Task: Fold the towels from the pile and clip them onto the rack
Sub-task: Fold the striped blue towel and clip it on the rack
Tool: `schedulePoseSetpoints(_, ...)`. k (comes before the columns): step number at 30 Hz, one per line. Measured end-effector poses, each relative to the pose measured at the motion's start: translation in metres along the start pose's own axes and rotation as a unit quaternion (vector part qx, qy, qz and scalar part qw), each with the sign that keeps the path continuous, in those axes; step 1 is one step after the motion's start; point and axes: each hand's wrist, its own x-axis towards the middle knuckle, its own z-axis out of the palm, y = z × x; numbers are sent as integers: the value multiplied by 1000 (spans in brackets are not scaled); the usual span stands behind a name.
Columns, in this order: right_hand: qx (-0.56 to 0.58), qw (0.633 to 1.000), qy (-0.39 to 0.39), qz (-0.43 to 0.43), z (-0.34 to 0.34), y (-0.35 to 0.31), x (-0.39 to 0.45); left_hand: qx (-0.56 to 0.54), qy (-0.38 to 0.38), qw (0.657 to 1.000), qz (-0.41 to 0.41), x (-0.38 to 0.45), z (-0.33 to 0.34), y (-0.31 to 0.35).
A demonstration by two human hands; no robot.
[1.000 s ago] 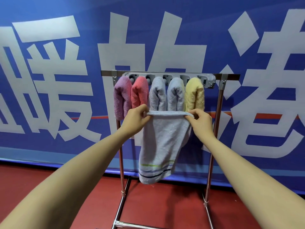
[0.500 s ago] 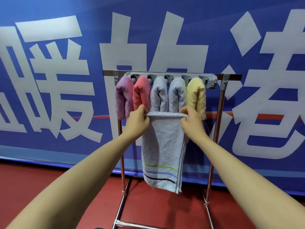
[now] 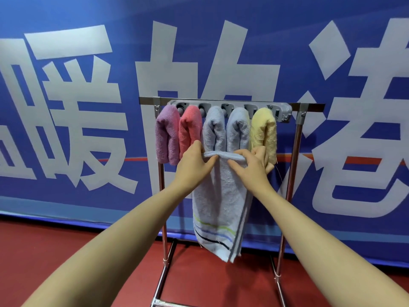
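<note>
Two bare forearms are stretched forward from the bottom of the view. A pale blue terry towel with green, blue and dark stripes near its lower hem [image 3: 221, 202] is held up in front of the rack, folded lengthwise and hanging down freely. Its top edge is pinched by the left hand [image 3: 193, 162] between thumb and fingers. The same edge is gripped at the other end by the right hand [image 3: 250, 166], with its fingers curled over the fold.

Just behind the hands a chrome metal rack with a grey plastic clip bar [image 3: 297, 138] is seen on the red floor [image 3: 66, 258]. Five folded towels are clipped there side by side: a purple towel [image 3: 167, 134], a coral pink towel [image 3: 189, 129], two light blue towels [image 3: 225, 129] and a yellow towel [image 3: 264, 129]. Farthest back, a blue banner with large white characters [image 3: 88, 107] is hung.
</note>
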Motion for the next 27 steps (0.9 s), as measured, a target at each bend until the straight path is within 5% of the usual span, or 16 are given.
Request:
schedulePoseSetpoints(8,206,975,-67,43,3,-4,4,115,-37,988,97,15,11,4)
schedulePoseSetpoints(11,200,977,-35,61,7,3,3,63,-132,974,174,19,13,11)
schedulePoseSetpoints(20,143,988,-60,9,-2,11,-2,48,-264,956,121,18,18,5)
schedulePoseSetpoints(27,108,990,-90,23,5,30,-5,187,-178,947,191,13,22,0)
